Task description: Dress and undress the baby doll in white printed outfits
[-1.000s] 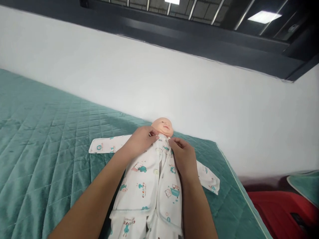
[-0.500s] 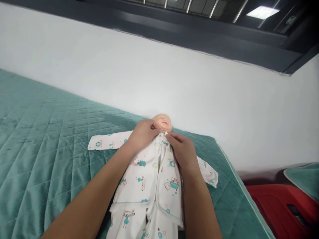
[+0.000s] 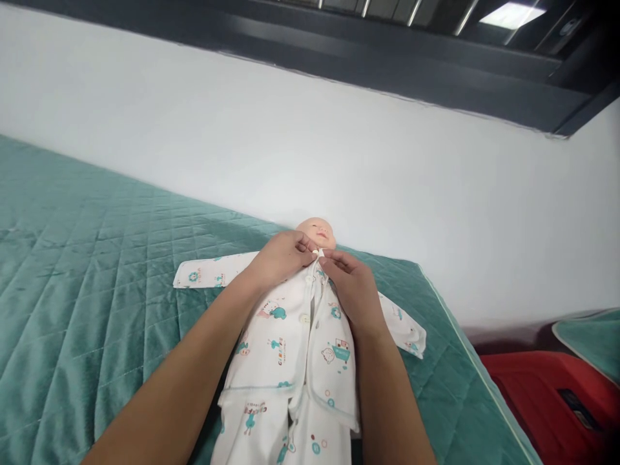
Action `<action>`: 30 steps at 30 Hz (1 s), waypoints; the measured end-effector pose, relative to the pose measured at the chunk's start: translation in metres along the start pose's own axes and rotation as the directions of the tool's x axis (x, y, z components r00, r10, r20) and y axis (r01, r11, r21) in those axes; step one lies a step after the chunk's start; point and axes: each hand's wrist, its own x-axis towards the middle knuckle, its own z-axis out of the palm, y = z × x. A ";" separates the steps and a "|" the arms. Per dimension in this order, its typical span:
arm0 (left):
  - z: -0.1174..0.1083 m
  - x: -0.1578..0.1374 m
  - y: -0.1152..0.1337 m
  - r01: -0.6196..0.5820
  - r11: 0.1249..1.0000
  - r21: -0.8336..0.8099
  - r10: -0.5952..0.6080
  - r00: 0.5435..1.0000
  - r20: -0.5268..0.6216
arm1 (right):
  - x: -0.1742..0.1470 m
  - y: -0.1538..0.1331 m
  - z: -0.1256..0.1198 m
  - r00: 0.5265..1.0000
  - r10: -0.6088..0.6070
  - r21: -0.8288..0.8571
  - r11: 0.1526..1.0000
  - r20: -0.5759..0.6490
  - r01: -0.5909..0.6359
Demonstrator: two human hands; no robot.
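Observation:
A baby doll (image 3: pixel 317 231) lies on its back, dressed in a white baby jacket (image 3: pixel 264 381) with animal prints and matching trousers (image 3: pixel 252 439). Near the doll's neck, my left hand (image 3: pixel 285 257) pinches the jacket's collar edge, where a pale button (image 3: pixel 315 252) shows by the fingertips. My right hand (image 3: pixel 352 281) grips the opposite collar edge, its fingers almost meeting the left ones. Below the hands the jacket front hangs partly apart, with another button (image 3: pixel 305 319) along the opening. Both sleeves stretch out sideways. Fingers partly hide the collar.
A green quilted cover (image 3: pixel 97 271) lies under the doll, its piped edge running down at the right. Behind stands a white wall (image 3: pixel 290 142) below a dark window frame (image 3: pixel 339 58). A red plastic object (image 3: pixel 542 400) sits low at the right.
My fingertips have drawn closer together at the collar, and the button there now shows between them. The view has shifted slightly.

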 end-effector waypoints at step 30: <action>0.011 -0.002 -0.003 -0.076 0.985 0.154 0.081 0.996 -0.023 | 0.003 0.000 0.000 0.994 0.048 -0.164 0.986 0.098 -0.032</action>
